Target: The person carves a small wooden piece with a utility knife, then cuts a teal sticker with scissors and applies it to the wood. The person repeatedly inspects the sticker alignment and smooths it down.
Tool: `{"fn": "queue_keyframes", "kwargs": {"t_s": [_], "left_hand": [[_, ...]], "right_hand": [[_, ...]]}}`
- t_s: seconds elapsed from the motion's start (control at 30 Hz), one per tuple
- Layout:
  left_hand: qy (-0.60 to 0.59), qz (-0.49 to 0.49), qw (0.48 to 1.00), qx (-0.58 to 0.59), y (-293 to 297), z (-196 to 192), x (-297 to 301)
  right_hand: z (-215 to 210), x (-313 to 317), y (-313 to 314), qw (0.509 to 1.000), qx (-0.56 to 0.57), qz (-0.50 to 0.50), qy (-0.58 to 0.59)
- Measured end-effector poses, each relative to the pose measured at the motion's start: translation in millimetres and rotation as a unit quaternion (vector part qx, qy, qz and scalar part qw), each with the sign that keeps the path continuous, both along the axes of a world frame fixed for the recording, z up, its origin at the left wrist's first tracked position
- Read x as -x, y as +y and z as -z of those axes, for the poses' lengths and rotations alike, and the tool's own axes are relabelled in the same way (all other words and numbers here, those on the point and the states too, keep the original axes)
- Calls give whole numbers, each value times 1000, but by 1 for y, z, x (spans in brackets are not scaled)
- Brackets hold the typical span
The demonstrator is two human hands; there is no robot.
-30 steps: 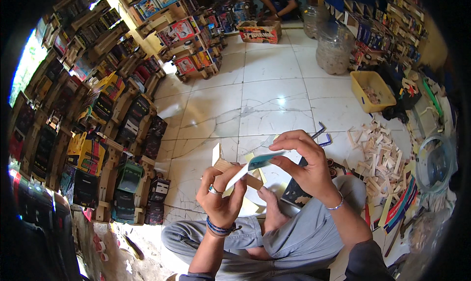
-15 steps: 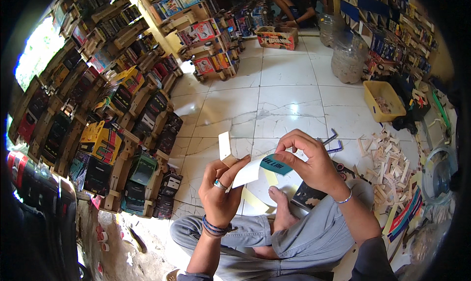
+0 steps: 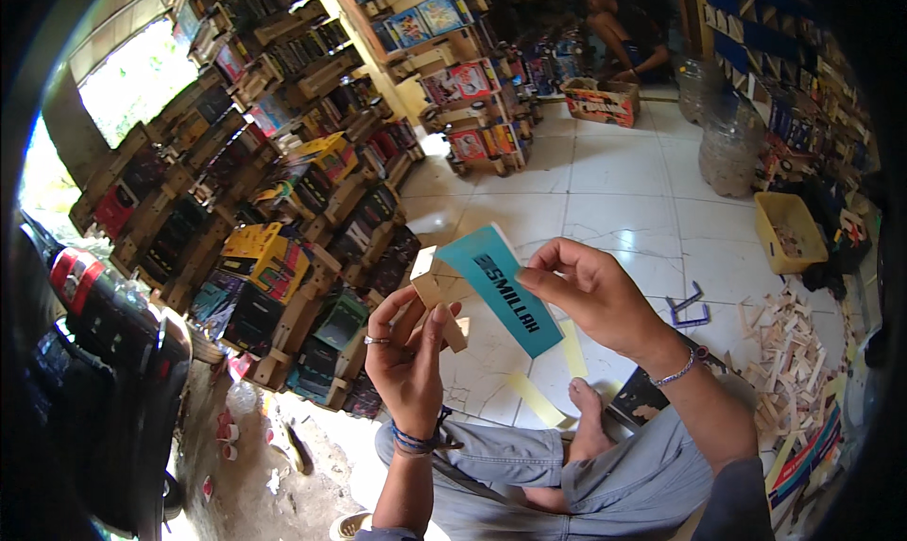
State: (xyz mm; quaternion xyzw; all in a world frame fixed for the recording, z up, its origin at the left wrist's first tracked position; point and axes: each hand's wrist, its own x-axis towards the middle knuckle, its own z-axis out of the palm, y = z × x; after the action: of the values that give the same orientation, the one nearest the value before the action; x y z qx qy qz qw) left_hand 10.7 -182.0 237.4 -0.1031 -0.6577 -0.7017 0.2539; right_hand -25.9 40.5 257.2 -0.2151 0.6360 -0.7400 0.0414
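Pale wood (image 3: 430,286) is gripped between thumb and fingers of the left hand (image 3: 406,366); just beside it, a teal strip (image 3: 501,291) is pinched likewise by the right hand (image 3: 605,305). Farther off, wooden sticks (image 3: 792,352) are heaped near a yellow tub (image 3: 777,250).

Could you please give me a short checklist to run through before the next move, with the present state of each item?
1. Left hand has hold of the wooden piece: ok, it is between the fingers and thumb.
2. Right hand has hold of the teal strip: ok, pinched at its right-hand edge.
3. Strip's printed side faces the wearer: ok, its dark lettering shows.
4. Strip free of folds: ok, no crease shows.
5. Strip touching the wood: cannot tell, they overlap in this view.
6. Pale yellow strips off the floor: not ok, they lie near the bare foot.
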Motion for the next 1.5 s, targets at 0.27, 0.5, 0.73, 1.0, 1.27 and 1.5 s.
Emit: {"fn": "queue_keyframes", "kwargs": {"t_s": [0.27, 0.5, 0.73, 1.0, 1.27, 1.5], "left_hand": [[56, 20, 998, -23, -5, -35, -25], [104, 44, 993, -18, -1, -52, -43], [144, 26, 989, 13, 8, -65, -52], [134, 109, 985, 13, 22, -79, -67], [119, 108, 987, 32, 30, -87, -72], [97, 144, 985, -8, 36, -89, -75]], "right_hand": [[-26, -13, -49, 990, 108, -74, 52], [-28, -23, -54, 980, 168, -103, 39], [-38, -28, -41, 975, 143, -164, 48], [-44, -37, -37, 970, 197, -121, 73], [-44, -39, -29, 973, 189, -104, 86], [-47, -40, -25, 974, 186, -86, 102]]}}
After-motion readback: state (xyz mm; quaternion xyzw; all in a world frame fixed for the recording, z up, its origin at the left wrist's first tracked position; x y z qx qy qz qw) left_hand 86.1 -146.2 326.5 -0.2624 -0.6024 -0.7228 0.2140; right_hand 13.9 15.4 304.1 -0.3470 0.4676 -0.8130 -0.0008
